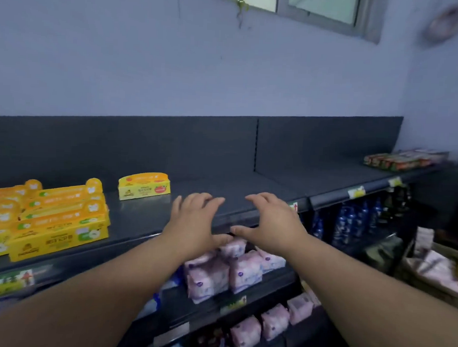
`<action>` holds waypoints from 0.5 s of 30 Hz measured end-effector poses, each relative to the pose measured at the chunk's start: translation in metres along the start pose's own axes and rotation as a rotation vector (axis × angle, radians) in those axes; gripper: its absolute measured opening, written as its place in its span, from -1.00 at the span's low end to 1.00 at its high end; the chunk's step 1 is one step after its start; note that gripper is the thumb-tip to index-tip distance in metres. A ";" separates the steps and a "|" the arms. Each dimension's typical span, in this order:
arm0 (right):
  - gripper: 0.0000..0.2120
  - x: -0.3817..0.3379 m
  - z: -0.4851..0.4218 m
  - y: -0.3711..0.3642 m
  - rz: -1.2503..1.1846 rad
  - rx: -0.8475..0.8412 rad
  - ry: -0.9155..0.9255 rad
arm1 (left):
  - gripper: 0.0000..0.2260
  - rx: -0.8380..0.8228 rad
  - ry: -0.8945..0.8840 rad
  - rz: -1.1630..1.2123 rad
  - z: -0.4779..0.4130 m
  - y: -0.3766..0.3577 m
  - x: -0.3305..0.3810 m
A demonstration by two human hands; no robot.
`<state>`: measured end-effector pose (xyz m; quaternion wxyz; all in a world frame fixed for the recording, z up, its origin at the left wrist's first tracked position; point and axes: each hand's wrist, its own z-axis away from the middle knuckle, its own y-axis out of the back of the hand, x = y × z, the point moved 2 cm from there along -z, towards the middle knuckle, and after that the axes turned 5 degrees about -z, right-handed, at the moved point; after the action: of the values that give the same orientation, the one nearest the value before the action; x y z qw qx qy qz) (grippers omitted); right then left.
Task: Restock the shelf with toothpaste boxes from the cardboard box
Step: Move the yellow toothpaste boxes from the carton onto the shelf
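A dark grey top shelf (pixel 248 190) runs across the view. Several yellow and orange toothpaste boxes (pixel 57 226) lie stacked at its left end. One yellow toothpaste box (pixel 144 186) stands alone further right on the shelf. My left hand (pixel 194 221) and my right hand (pixel 270 222) hover side by side over the shelf's front edge, right of the lone box. Both hands have spread, relaxed fingers and hold nothing. The cardboard box (pixel 433 271) sits low at the right edge, partly cut off.
Green and red boxes (pixel 404 158) lie at the far right end of the top shelf. Pink packets (pixel 234 268) fill the lower shelves below my hands. Blue bottles (pixel 351 223) stand on a lower shelf to the right. A wall with a window rises behind.
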<state>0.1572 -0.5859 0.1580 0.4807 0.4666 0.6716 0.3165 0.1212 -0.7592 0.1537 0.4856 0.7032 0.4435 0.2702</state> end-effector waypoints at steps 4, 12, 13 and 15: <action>-0.21 0.078 0.051 0.041 0.061 0.042 -0.112 | -0.24 -0.003 -0.058 0.069 -0.014 -0.009 0.094; -0.20 0.252 0.186 0.129 0.149 0.122 -0.401 | -0.20 -0.006 -0.232 0.217 -0.028 -0.032 0.317; -0.21 0.271 0.203 0.138 0.160 0.134 -0.434 | -0.20 -0.017 -0.251 0.238 -0.028 -0.035 0.341; -0.23 0.305 0.233 0.156 0.175 0.141 -0.505 | -0.21 -0.041 -0.278 0.281 -0.027 -0.042 0.386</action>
<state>0.3958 -0.2502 0.1081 0.5701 0.6193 0.5080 0.1828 0.2620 -0.3990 0.1055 0.5140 0.7787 0.2639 0.2446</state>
